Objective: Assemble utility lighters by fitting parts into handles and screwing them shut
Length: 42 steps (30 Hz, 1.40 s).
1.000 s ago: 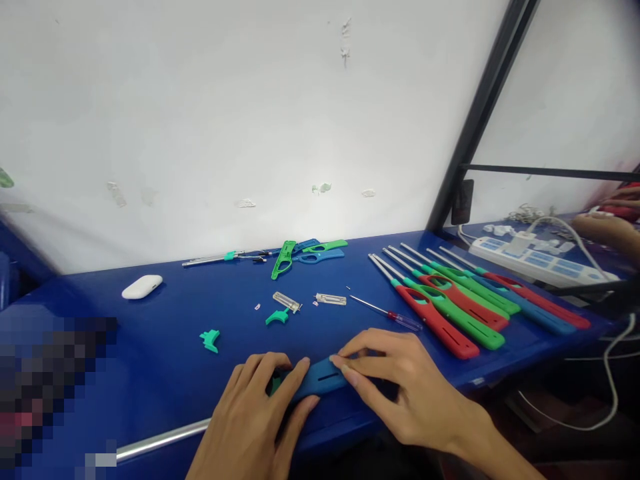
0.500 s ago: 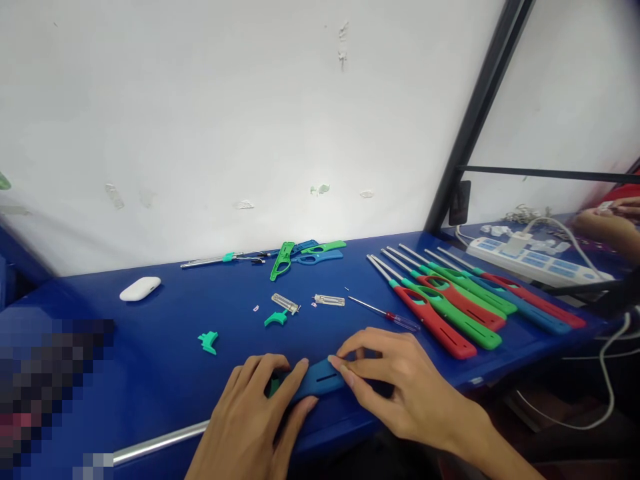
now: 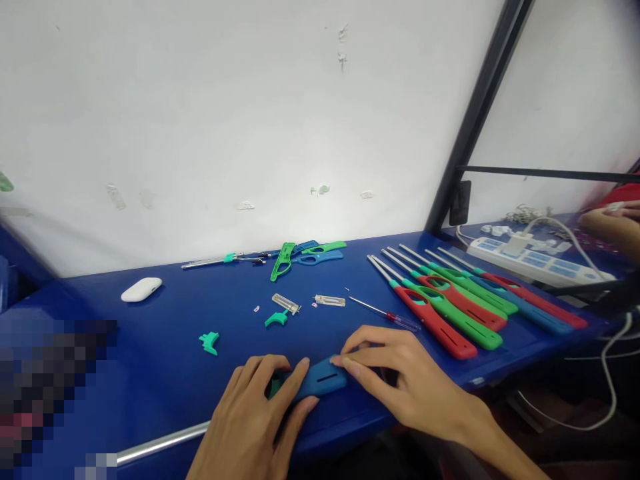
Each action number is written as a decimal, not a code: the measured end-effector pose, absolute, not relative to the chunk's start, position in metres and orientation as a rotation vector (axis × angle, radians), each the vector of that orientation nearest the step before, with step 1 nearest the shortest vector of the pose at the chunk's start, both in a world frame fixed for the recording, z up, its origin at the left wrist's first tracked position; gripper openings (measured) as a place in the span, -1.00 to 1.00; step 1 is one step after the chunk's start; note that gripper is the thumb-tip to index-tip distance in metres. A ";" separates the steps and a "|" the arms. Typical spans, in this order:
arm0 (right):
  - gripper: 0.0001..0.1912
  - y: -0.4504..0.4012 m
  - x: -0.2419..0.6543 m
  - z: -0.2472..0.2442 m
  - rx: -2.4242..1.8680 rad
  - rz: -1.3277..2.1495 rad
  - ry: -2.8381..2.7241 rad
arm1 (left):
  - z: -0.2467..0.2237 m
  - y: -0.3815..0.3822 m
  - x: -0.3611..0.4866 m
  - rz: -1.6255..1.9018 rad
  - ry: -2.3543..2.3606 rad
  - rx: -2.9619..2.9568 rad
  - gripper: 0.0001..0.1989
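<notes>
One blue utility lighter (image 3: 325, 379), probably light, stiff plastic, suits holding mid-handle: left hand (image 3: 250, 400) half-closed around it; right hand (image 3: 410, 373) nearly closed at its end, grip unclear.

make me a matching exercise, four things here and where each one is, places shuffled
Things
1. White case
2. Screwdriver
3. Blue handle
4. Power strip

Places
A. Between the clear parts and the row of lighters
B. Beyond the slanted black post
C. In the left hand, with the right hand at one end
D. Toward the left end of the blue table

Pairs: 1-D, 2-A, 3-C, 4-B
</notes>
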State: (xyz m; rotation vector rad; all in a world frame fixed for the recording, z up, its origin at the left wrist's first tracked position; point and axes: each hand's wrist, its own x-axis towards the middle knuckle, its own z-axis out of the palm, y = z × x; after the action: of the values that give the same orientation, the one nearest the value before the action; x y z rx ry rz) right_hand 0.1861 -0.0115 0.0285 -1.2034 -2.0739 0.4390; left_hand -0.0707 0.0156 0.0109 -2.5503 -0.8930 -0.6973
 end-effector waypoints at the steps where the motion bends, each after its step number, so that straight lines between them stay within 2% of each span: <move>1: -0.66 -0.011 0.186 0.029 -1.209 0.475 -2.052 | 0.010 0.016 -0.071 -0.710 -0.899 -2.543 -0.56; 5: -0.59 -0.007 0.190 0.029 -1.180 0.493 -1.967 | 0.008 0.017 -0.072 -0.720 -0.877 -2.533 -0.52; 7: -0.56 -0.003 0.197 0.026 -1.248 0.314 -1.902 | 0.008 0.018 -0.072 -0.715 -0.891 -2.529 -0.53; 10: -0.67 0.002 0.218 0.021 -1.472 -0.054 -1.786 | 0.008 0.017 -0.071 -0.726 -0.921 -2.523 -0.52; 14: -0.68 0.002 0.246 0.011 -1.641 -0.182 -1.810 | 0.006 0.015 -0.071 -0.777 -0.948 -2.528 -0.55; 17: -0.75 -0.001 0.253 0.003 -1.664 -0.165 -1.841 | 0.003 0.015 -0.072 -0.796 -0.953 -2.534 -0.57; 23: -0.73 -0.004 0.249 0.015 -1.613 -0.116 -1.735 | 0.002 0.017 -0.073 -0.833 -0.943 -2.531 -0.58; 31: -0.80 -0.016 0.232 0.054 -1.040 0.476 -1.276 | -0.001 0.016 -0.073 -0.830 -0.965 -2.518 -0.57; 42: -0.75 0.001 0.171 0.052 -0.927 0.420 -1.529 | 0.002 0.017 -0.073 -0.855 -0.944 -2.539 -0.58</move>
State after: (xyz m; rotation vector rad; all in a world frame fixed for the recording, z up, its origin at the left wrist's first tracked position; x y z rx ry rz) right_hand 0.1713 0.0007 0.0517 -0.9266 -1.5292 0.4199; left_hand -0.0730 0.0169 0.0018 -2.5395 -0.9436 -0.8553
